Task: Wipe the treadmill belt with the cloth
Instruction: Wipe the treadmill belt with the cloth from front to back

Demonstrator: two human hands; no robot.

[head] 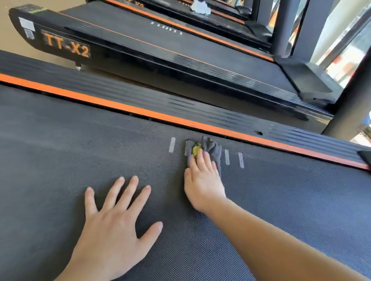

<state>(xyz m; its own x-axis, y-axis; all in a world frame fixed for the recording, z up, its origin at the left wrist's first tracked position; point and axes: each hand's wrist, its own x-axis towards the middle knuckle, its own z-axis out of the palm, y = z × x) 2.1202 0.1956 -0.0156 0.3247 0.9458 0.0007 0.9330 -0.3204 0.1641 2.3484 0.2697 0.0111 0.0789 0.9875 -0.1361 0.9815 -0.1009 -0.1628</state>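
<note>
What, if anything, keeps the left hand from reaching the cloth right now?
Likely yes, it can reach: the left hand lies flat on the belt, bare belt lies between, and only the right hand presses on the cloth.

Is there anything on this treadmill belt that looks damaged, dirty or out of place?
Nothing looks damaged. The dark textured treadmill belt shows a faint pale streak at its far left, perhaps dust. The crumpled grey cloth under the right hand has a small yellow-green patch; what it is cannot be told.
</note>
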